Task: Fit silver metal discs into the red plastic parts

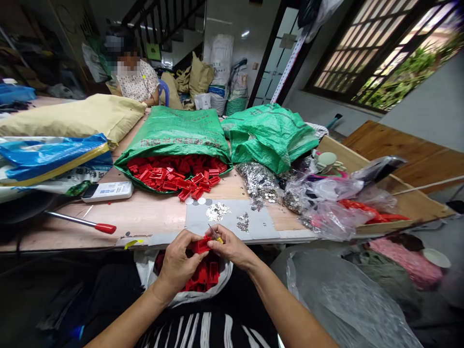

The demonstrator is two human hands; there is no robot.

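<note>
Over the front edge of the table, my left hand (177, 261) is closed around a red plastic housing (200, 245), a small open box shape. My right hand (232, 250) pinches a small tool with a yellow handle (219, 239) and a thin metal tip; its thumb is against the right side of the housing. Below both hands, a white sack (226, 278) on my lap holds many similar red pieces (203, 280). Just beyond them, a pile of small shiny metal pieces (217, 211) and a smaller, darker pile (242, 222) lie on a grey sheet (259, 222).
A green woven sack (174, 128) spills red pieces onto the table (152, 217). To the right lie clear bags of metal parts (259, 181) and a wooden tray (427, 208). A red-tipped lever (105, 227) juts in at left. Another person (136, 82) sits across.
</note>
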